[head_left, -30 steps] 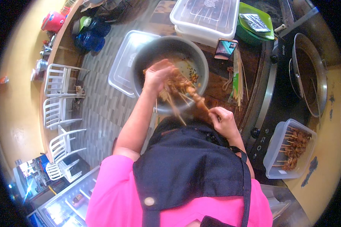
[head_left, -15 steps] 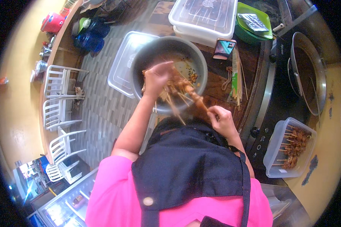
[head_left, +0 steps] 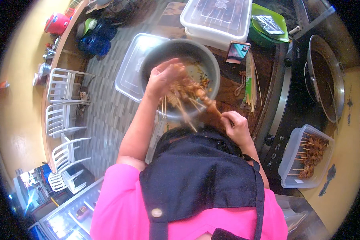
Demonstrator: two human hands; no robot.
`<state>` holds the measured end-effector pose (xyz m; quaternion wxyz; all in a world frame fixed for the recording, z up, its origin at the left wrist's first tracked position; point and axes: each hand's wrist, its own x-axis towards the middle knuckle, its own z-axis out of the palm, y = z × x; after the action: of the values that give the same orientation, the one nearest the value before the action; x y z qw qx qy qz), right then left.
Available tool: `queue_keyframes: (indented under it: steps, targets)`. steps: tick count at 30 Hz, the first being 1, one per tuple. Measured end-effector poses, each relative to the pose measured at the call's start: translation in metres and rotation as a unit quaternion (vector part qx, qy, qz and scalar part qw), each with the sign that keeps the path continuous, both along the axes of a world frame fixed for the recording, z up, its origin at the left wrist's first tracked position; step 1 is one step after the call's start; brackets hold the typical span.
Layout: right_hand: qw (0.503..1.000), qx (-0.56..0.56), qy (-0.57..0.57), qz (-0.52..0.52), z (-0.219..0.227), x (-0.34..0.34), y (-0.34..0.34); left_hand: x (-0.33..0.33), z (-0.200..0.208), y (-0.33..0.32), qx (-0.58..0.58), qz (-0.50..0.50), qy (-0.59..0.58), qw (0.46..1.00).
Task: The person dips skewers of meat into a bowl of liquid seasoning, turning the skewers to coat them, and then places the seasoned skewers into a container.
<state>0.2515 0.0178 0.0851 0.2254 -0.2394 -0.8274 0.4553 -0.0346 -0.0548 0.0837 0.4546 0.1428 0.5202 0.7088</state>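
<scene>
A deep grey pot [head_left: 214, 60] stands in front of me with a pile of meat skewers [head_left: 178, 98] inside, their bare sticks pointing toward me. My right hand [head_left: 235, 124] is closed on the stick end of a meat skewer [head_left: 200, 94], which slants up and left across the pot. Over the pile, my left hand [head_left: 166, 76] is near that skewer's far end, its fingers stretched out and slightly curved; motion blur softens their tips. Yellowish bits and sauce [head_left: 202, 76] lie on the pot's bottom.
Left of the pot lies a clear lid [head_left: 128, 76]. Behind are a lidded white container [head_left: 216, 24], green basins [head_left: 270, 24], a phone [head_left: 237, 52] and bare sticks [head_left: 251, 86]. A stove [head_left: 282, 124] with a large pan [head_left: 328, 80] and a box of skewers [head_left: 306, 156] is at right.
My left hand has shifted slightly up and left, uncovering more of the skewer pile. My right hand keeps its hold on the skewer, almost in the same place.
</scene>
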Motion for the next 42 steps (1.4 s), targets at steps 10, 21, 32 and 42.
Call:
queue_keyframes:
  steps: [10, 21, 32, 42]
  targets:
    - [0.999, 0.035, -0.014, 0.012, 0.002, 0.007, 0.007, -0.025, 0.020, 0.002, -0.127, -0.206, 0.139, 0.960]
    - [0.998, 0.061, -0.021, 0.001, 0.003, 0.013, 0.006, -0.020, 0.019, 0.006, -0.100, -0.231, 0.219, 0.943]
    - [0.997, 0.065, -0.030, 0.015, 0.005, 0.015, 0.011, -0.013, 0.004, 0.009, -0.093, -0.235, 0.314, 0.915]
    - [0.999, -0.048, -0.016, -0.004, -0.011, 0.007, 0.002, 0.012, -0.015, 0.014, 0.046, -0.046, -0.169, 0.983]
